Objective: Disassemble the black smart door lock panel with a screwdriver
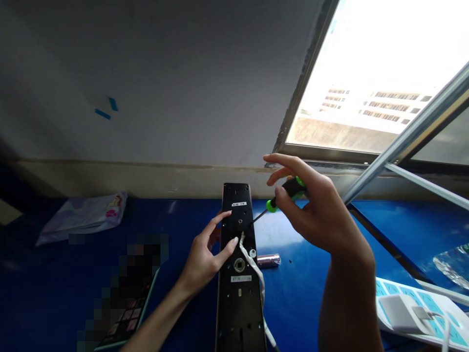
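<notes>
A long black door lock panel (240, 308) points away from me on the blue table. It has small holes, white labels and a round fitting with a square centre. My left hand (207, 254) grips its left side, thumb and index finger on the face. My right hand (311, 205) holds a green and black screwdriver (289, 192) by the handle, some fingers raised. The screwdriver's thin shaft slants down left to the panel's right edge; I cannot make out exactly where its tip rests. From near my left thumb, a white wrapped cable (258, 274) runs down over the panel's right side.
Right of the panel lie a shiny pinkish cylinder (269, 260) and a tiny dark piece (290, 260). A power strip (436, 298) with a white charger (401, 313) is at lower right, below a metal bar (406, 134). A plastic packet (84, 215) and a partly blurred phone-like screen (128, 313) are at left.
</notes>
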### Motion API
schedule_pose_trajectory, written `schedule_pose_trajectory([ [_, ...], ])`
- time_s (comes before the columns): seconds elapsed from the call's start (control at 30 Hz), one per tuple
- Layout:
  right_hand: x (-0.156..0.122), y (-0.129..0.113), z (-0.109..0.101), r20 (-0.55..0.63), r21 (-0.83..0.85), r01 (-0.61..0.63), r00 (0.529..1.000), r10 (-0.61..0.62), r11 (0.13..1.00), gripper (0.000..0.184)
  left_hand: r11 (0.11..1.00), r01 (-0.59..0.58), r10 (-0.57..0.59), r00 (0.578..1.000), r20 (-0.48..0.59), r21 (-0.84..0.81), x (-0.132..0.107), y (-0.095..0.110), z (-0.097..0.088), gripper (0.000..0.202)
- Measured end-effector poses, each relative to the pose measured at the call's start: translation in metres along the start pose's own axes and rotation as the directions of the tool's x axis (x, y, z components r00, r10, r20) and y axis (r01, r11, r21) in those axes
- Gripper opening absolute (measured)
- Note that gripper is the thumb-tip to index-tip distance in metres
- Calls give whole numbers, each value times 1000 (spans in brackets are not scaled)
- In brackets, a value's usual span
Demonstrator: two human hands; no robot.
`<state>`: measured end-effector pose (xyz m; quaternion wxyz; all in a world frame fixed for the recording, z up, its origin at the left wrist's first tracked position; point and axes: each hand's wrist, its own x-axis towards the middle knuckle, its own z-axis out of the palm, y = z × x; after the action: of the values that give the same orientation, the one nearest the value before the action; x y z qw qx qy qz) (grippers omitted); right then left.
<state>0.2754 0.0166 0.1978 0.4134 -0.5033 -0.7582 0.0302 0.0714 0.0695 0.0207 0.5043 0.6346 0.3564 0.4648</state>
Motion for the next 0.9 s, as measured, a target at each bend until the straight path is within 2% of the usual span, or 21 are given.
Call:
schedule_pose_trajectory([
  [0.1, 3, -3, 3, -27, -35, 16, 999, -17, 999, 35, 1000, -13, 13, 1000, -4, 14, 0, 1, 0, 59],
  [0.2, 8, -2, 10, -150, -88, -9, 989, -5, 996, 13, 1000, -19, 19, 1000, 0, 21, 0, 3, 0, 58],
  [0.3, 9, 1, 12, -191, -99, -10, 982, -9, 995, 17, 1000, -11, 11, 1000, 0, 21, 0, 4, 0, 57],
  [0.37, 7, 2, 9, -133, -60, -2, 991, -6, 998, 16, 1000, -10, 10, 1000, 2, 19, -1, 4, 0, 57],
  [0.47, 4, 1, 2, -47, -31, 9, 999, -10, 999, 33, 1000, -14, 14, 1000, 3, 12, -1, 4, -1, 58],
  [0.57, 2, 0, -1, -31, -51, 27, 999, -29, 998, 45, 1000, -16, 16, 1000, 4, 15, 0, 3, -1, 58],
  [0.63, 3, 1, 0, -53, -60, 33, 998, -36, 998, 40, 1000, -14, 14, 1000, 9, 17, 0, 2, -1, 58],
  [0.73, 5, 3, 5, -116, -81, 17, 993, -27, 997, 18, 1000, -16, 16, 1000, 13, 21, 1, 3, -1, 58],
  [0.8, 6, 4, 6, -137, -92, 4, 990, -17, 996, 17, 1000, -16, 15, 1000, 12, 20, 1, 3, -2, 58],
  [0.9, 5, 3, 3, -83, -72, -1, 997, -6, 997, 18, 1000, -11, 11, 1000, 10, 24, 1, 5, -3, 57],
])
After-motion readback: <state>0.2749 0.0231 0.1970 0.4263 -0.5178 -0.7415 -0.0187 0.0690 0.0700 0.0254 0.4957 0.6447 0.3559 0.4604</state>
